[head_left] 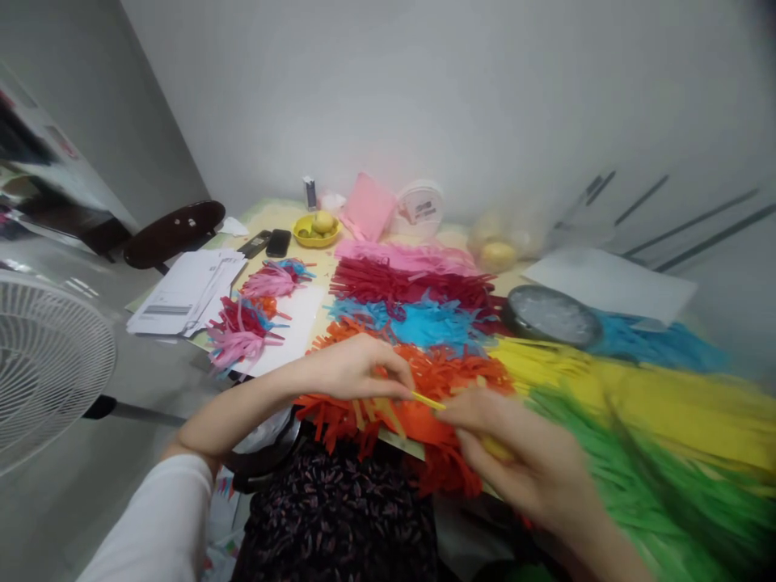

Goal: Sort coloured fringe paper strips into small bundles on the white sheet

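A thin yellow strip (428, 400), like twisted paper, is stretched between my two hands over the table's front edge. The thumb and fingertips of my left hand (357, 368) pinch its left end. My right hand (521, 453), blurred by motion, is closed at the other end, and something yellow shows under its fingers. Below and behind the hands lies a heap of orange fringed paper (424, 364), partly hanging over the edge. Behind it are rows of blue fringed paper (418, 319), dark red fringed paper (412, 283) and pink fringed paper (412, 257).
Finished-looking multicoloured tassels (242, 327) lie on the left beside stacked papers (185, 291). Yellow fringed paper (667, 396) and green fringed paper (655, 469) spread on the right, near a round container (551, 315). A phone (278, 242) and yellow bowl (316, 232) sit behind; a fan (48, 364) stands left.
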### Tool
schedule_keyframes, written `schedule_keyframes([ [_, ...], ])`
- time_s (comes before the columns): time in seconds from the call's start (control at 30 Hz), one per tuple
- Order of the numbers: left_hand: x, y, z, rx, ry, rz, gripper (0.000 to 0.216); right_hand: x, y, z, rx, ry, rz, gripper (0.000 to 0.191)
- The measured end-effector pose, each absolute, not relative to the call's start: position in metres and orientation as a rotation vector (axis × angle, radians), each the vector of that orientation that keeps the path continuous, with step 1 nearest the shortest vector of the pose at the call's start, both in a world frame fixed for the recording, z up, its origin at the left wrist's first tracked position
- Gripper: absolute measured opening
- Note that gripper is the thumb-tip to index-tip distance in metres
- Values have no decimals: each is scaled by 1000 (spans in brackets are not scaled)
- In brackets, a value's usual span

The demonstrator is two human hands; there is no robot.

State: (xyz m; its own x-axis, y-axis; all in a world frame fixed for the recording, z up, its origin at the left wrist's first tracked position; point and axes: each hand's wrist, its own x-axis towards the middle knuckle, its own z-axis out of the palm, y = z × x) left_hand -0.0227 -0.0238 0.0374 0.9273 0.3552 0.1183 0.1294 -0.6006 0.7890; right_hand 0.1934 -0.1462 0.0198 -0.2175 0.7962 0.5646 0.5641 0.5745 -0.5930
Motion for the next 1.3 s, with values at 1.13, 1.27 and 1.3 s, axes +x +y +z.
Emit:
schedule_keyframes([
  [1.13,55,35,3,1258,694,1323,24,265,-19,-2,-1795,-1632,175,31],
  [1.27,37,59,19,1201,740,1500,23,366,24,-25,-2219,-1505,85,26],
  [1.3,33,61,23,1235,763,1504,22,384,32,-34,-2295,-1512,93,24],
])
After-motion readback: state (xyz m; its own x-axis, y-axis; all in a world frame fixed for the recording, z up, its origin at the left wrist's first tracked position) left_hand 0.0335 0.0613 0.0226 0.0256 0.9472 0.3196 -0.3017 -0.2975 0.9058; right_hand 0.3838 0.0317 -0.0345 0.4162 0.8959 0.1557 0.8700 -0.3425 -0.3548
